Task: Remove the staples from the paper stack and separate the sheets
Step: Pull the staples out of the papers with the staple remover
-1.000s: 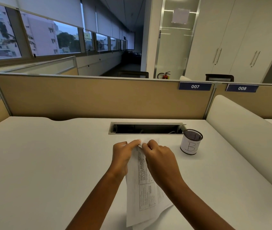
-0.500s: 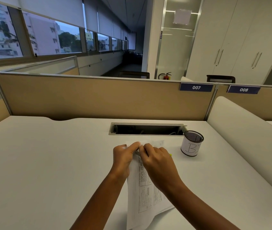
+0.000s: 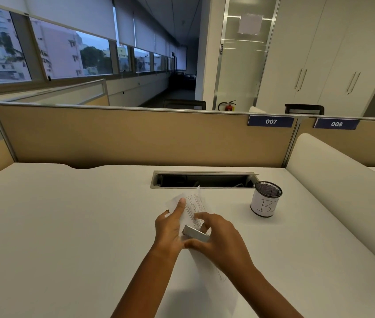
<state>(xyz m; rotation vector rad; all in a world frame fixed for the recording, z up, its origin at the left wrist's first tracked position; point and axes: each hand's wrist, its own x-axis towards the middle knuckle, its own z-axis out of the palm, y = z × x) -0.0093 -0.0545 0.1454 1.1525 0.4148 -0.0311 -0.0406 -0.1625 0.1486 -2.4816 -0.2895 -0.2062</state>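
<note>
Paper stack (image 3: 194,208) pinched upright by your left hand (image 3: 168,228); your right hand (image 3: 218,235) grips a grey metal tool (image 3: 195,234) against it.

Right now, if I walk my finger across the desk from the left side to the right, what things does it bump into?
Left hand → small grey metal tool → right hand → mesh cup marked B → white rounded side divider.

Matt white desk (image 3: 67,226), paper sheets (image 3: 193,205), seemingly brushed-metal tool (image 3: 195,235).
</note>
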